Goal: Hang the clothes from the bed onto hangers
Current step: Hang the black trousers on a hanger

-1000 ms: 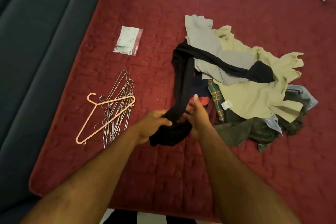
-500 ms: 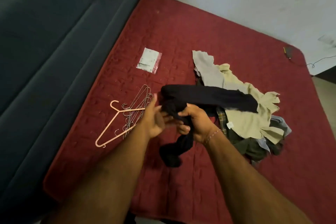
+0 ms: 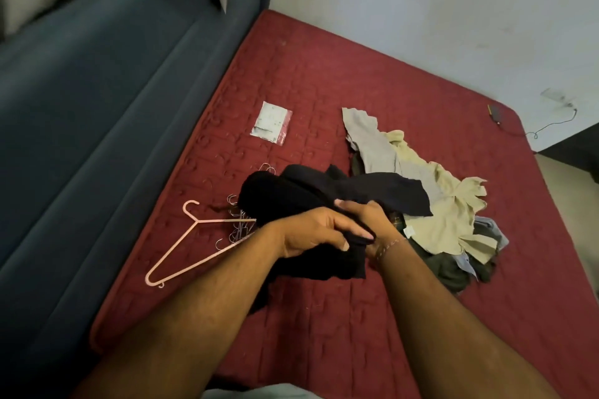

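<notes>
Above the bed [image 3: 324, 81], our left hand [image 3: 311, 232] and right hand [image 3: 372, 220] both grip the black garment [image 3: 291, 191], bunched and lifted, likely to find its shoulders. Pink hanger [image 3: 197, 249] lies just left, within reach; clothes pile [image 3: 447, 223] right.

We've got a bunched black fabric garment [image 3: 324, 194] held up above the red quilted bed [image 3: 324, 74], one end draping toward the pile. That heap of crumpled clothes [image 3: 437, 214] lies right of it on the bed: grey on top, pale yellow beneath, dark green at the bottom. Left of the garment we see a pink plastic hanger [image 3: 194, 246] lying flat across a bundle of thin wire hangers [image 3: 238, 223].
</notes>
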